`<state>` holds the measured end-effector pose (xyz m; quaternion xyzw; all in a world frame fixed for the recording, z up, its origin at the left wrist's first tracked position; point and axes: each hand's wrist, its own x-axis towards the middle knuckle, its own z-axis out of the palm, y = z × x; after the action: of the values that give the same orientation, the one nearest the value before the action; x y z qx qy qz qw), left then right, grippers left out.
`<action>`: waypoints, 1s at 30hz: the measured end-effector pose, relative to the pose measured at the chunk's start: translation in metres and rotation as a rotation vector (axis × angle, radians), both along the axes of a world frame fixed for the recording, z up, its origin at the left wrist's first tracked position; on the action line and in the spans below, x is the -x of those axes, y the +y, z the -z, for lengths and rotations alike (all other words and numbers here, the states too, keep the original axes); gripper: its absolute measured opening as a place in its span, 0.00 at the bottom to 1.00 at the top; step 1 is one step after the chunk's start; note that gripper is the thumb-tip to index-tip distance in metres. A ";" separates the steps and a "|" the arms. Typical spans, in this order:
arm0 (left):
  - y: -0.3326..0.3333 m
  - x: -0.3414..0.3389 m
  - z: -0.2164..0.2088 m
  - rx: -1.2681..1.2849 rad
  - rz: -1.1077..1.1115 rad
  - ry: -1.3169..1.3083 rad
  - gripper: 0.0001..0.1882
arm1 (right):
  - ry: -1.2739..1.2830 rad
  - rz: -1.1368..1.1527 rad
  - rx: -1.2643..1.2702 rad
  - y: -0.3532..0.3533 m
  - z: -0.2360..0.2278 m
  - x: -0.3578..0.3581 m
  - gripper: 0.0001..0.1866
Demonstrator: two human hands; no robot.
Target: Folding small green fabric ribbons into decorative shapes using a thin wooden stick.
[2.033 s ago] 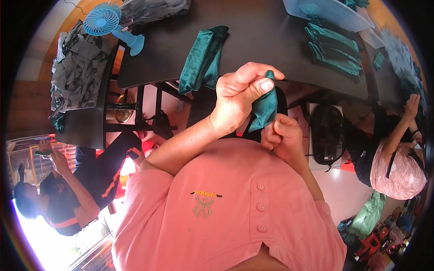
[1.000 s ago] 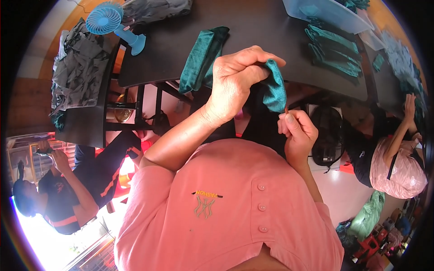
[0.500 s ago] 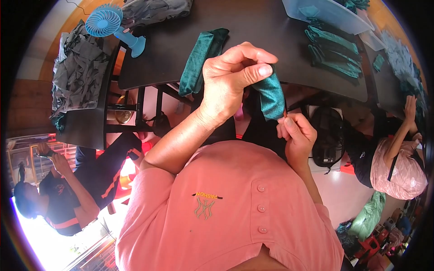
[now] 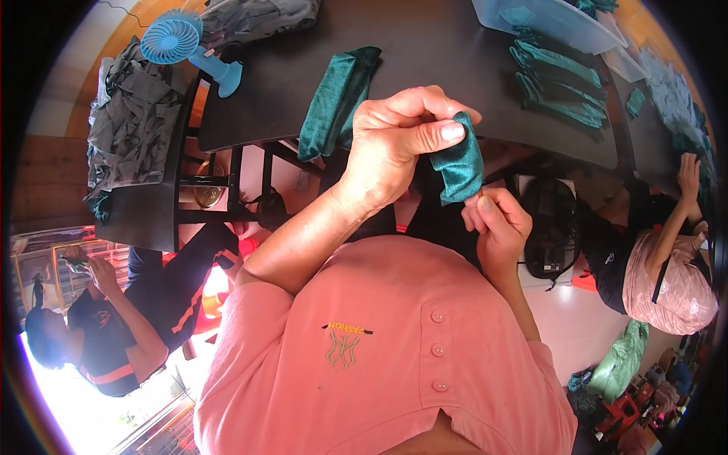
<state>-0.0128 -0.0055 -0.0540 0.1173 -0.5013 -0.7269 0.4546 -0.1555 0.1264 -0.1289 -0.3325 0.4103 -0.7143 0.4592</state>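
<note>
A short, folded piece of dark green velvet fabric point(image 4: 461, 171) hangs in front of my chest, beyond the table's near edge. My left hand point(image 4: 398, 144) is closed on its upper end, thumb and fingers pinching the cloth. At the lower corner of the fabric, my right hand point(image 4: 497, 226) is closed in a pinch, its other fingers curled in. Whether something thin sits between those right fingertips is too small to tell. A longer folded green velvet strip point(image 4: 334, 98) lies on the dark table point(image 4: 432, 45), beyond my left wrist.
More green velvet strips point(image 4: 561, 83) are stacked at the table's right, beside a clear blue bin point(image 4: 546, 26). A blue fan point(image 4: 220, 72) stands at the left, near a grey cloth heap point(image 4: 133, 121). People sit at both sides; a black backpack point(image 4: 551, 235) is at right.
My left hand has shifted slightly right and down, and the fabric's upper end now shows past the thumb. The right hand is nearly unmoved at the lower corner.
</note>
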 end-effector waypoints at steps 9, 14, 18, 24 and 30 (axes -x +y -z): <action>0.004 0.000 -0.004 0.117 -0.141 -0.017 0.11 | -0.002 -0.024 -0.024 0.002 -0.002 -0.003 0.09; -0.001 0.000 -0.003 0.084 -0.121 -0.065 0.09 | 0.044 0.009 -0.034 0.003 0.004 -0.001 0.09; -0.003 -0.003 -0.001 0.197 -0.061 -0.104 0.07 | 0.107 -0.006 -0.050 0.003 0.006 0.002 0.10; 0.006 0.000 -0.003 0.227 -0.083 -0.182 0.05 | -0.209 -0.227 -0.078 -0.002 0.006 -0.009 0.11; 0.011 -0.003 0.007 0.131 -0.103 -0.116 0.05 | -0.276 -0.289 -0.092 -0.004 0.003 -0.009 0.13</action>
<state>-0.0103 0.0058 -0.0605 0.1548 -0.5664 -0.6602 0.4683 -0.1465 0.1229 -0.1322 -0.2656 0.3238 -0.6604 0.6233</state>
